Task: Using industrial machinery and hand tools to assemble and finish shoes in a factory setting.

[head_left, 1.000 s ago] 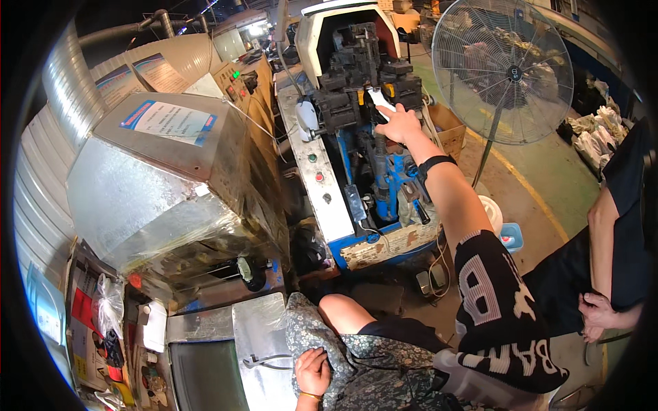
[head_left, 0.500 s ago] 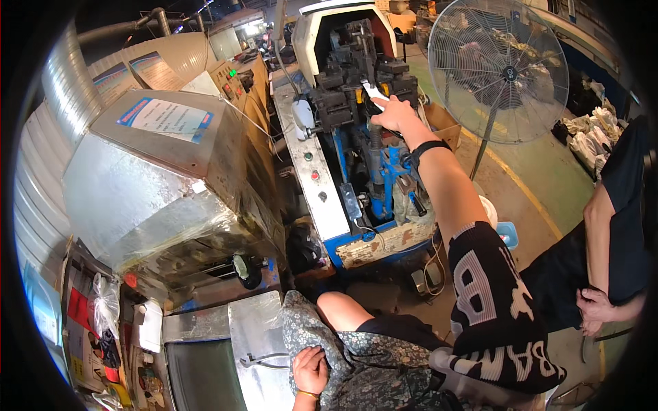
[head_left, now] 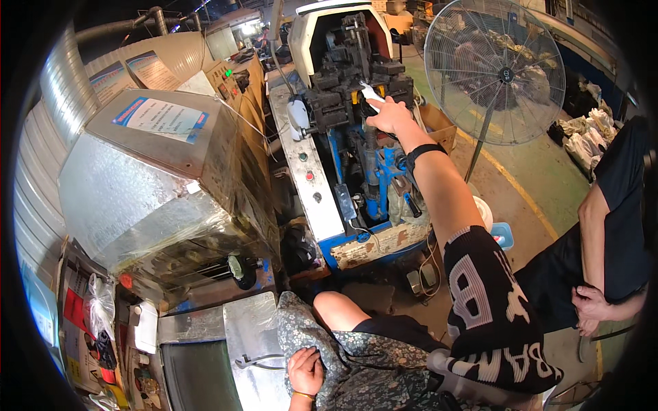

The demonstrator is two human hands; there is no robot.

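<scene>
Head view. Right hand (head_left: 389, 115): arm outstretched, fingers closed round small white oblong piece (head_left: 371, 94), held against black mechanism of blue-and-white upright metal machine (head_left: 343, 123). Left hand (head_left: 306, 370): low near frame bottom, fingers curled loosely on grey patterned cloth (head_left: 322, 342) over lap, beside flat steel table (head_left: 253, 342). Round wire-cage pedestal fan (head_left: 495, 68) right of machine. Another person's hand (head_left: 591, 309) at far right.

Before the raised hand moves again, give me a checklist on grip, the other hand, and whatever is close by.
1. Right hand on the small white piece at the dark machine head: ok, touching.
2. Grip closed around that piece: cannot tell.
3. Left hand away from the machine, on patterned grey cloth: ok.
4. Round wire-caged pedestal fan apart from the raised arm: ok.
5. Nearby person in black away from the machine: ok.
</scene>
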